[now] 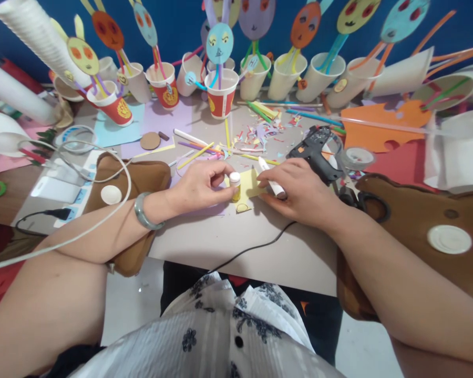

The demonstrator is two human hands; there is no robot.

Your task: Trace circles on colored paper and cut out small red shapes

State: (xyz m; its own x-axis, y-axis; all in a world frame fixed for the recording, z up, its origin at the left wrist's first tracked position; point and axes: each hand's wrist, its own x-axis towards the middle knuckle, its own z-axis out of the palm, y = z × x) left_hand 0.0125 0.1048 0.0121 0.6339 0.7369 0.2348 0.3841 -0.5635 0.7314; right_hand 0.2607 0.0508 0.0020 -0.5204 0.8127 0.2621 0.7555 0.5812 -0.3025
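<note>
My left hand (pixel 199 185) has its thumb and fingers closed around a small white-capped bottle (pixel 235 187) with yellow lower down. The bottle stands upright at the left part of a piece of yellow paper (pixel 249 185). A small outlined round shape (pixel 242 208) shows at the paper's near edge. In my right hand (pixel 299 191) is a white marker (pixel 271 179) with a dark end, slanting across the fingers. The right fingertips touch or hover over the paper's right edge; I cannot tell which.
Paper cups with oval-faced figures, among them a blue-faced one (pixel 219 43), line the back. Paper scraps (pixel 266 131) and coloured sticks lie before them. A black glue gun (pixel 315 152) and scissors (pixel 364 202) are at right. A white cable (pixel 128 178) loops at left over a power strip (pixel 76 197).
</note>
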